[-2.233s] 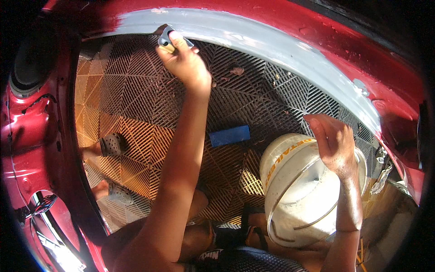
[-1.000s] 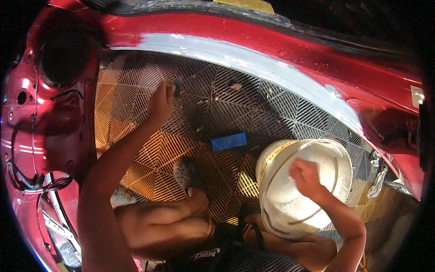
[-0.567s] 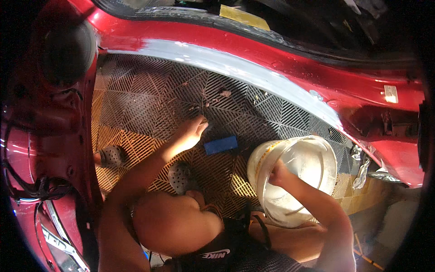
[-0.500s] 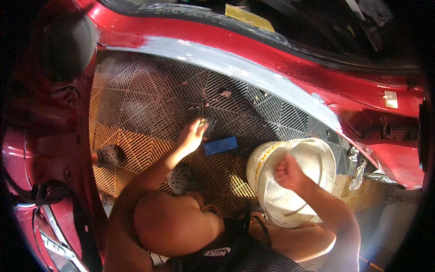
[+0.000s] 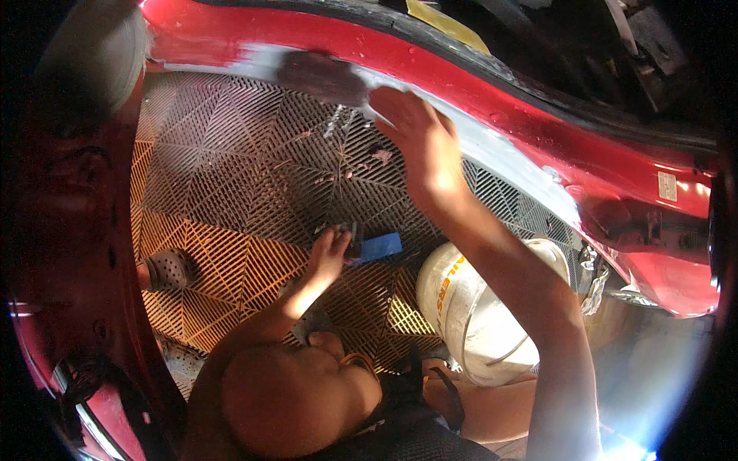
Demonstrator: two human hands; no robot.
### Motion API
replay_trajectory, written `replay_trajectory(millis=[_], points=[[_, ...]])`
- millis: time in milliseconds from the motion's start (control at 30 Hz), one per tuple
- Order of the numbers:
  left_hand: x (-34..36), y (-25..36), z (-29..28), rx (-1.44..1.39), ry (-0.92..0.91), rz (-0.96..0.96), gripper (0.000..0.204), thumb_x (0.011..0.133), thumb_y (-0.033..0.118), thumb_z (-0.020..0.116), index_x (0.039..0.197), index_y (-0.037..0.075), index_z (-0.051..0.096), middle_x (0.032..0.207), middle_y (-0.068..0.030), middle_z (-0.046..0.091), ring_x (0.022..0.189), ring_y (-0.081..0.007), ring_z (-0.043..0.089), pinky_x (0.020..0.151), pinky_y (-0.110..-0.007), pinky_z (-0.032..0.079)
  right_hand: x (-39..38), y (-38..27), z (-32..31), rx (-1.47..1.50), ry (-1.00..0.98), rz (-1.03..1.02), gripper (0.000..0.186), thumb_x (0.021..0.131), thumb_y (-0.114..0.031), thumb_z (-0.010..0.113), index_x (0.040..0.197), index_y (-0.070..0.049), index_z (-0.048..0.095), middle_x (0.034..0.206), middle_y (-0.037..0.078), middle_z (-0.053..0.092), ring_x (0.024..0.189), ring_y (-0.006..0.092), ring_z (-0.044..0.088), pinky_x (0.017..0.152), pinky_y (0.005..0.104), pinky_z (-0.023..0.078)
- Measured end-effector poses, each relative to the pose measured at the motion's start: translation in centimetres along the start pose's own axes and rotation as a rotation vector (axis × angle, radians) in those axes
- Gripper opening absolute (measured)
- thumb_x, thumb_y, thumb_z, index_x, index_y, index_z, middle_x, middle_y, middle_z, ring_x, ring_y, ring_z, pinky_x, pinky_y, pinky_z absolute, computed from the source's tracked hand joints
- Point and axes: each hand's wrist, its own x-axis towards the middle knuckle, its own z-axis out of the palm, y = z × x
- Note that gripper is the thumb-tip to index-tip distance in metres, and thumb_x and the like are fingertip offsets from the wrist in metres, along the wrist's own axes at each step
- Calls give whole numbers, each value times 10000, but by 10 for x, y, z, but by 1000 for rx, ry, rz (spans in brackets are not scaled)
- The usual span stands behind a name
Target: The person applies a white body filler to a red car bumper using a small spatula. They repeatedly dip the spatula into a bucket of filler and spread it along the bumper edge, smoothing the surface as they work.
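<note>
My right hand point(image 5: 419, 134) is raised to the grey-coated strip point(image 5: 269, 61) along the lower edge of the red car body panel point(image 5: 330, 34). Its fingers stretch out and touch or nearly touch the strip, casting a dark shadow on it. I see nothing held in that hand. Lower down, my left hand point(image 5: 329, 252) pinches a small dark, flat, partly see-through piece point(image 5: 354, 239) of unclear kind. Just to its right, a blue rectangular block point(image 5: 381, 247) lies on the floor, partly covered by the piece.
A whitish bucket point(image 5: 453, 300) lies tipped beside my right leg, partly behind my right forearm. Slatted floor tiles point(image 5: 215, 154) carry small debris. Yellow tape point(image 5: 446, 23) crosses the door opening. At left a grey clog point(image 5: 171, 269) shows; dark red bodywork point(image 5: 69, 230) rises there.
My right hand has moved out of the bucket's mouth, up and left to the grey strip. My left hand has dropped slightly, bringing the dark piece in front of the blue block.
</note>
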Motion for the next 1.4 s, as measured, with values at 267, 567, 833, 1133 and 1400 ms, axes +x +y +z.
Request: replay_trajectory(millis=[267, 567, 833, 1133, 1400], points=[[4, 20, -36, -270, 315, 9, 270, 1052, 190, 575, 1257, 22, 526, 1064, -122, 731, 822, -192, 742, 559, -296, 600, -176, -30, -192, 293, 335, 182, 179, 1010, -259, 533, 995, -107, 628, 842, 1, 625, 751, 161, 580, 678, 305, 488], [14, 51, 17, -286, 7, -120, 249, 1032, 241, 610, 1160, 27, 605, 978, -92, 755, 831, -173, 746, 513, -297, 584, -252, 240, -379, 575, -149, 695, 413, 1101, -285, 433, 1444, -64, 497, 1385, 125, 574, 1259, 221, 557, 1095, 362, 449], [13, 76, 13, -616, -167, -218, 234, 1008, 271, 612, 1143, 81, 632, 943, -106, 758, 790, -197, 745, 532, -299, 545, -215, 7, -189, 170, 558, 714, 330, 1000, -471, 519, 836, -194, 445, 751, 10, 395, 686, 169, 409, 632, 338, 347], [58, 210, 15, 338, 89, 907, 189, 990, 192, 633, 1095, 42, 679, 1021, -116, 720, 942, -257, 707, 708, -350, 580, -24, -37, -6, -453, -316, -84, 299, 1041, -153, 515, 1235, 11, 672, 1181, 138, 715, 1108, 237, 677, 1000, 374, 517], [54, 187, -85, -432, 542, 513, 206, 990, 141, 673, 1144, 5, 665, 1105, -94, 714, 970, -201, 699, 829, -379, 590, -19, 52, 17, -1470, -369, -778, 616, 923, -186, 662, 1469, 7, 451, 1620, 261, 301, 1533, 399, 266, 1230, 575, 250]])
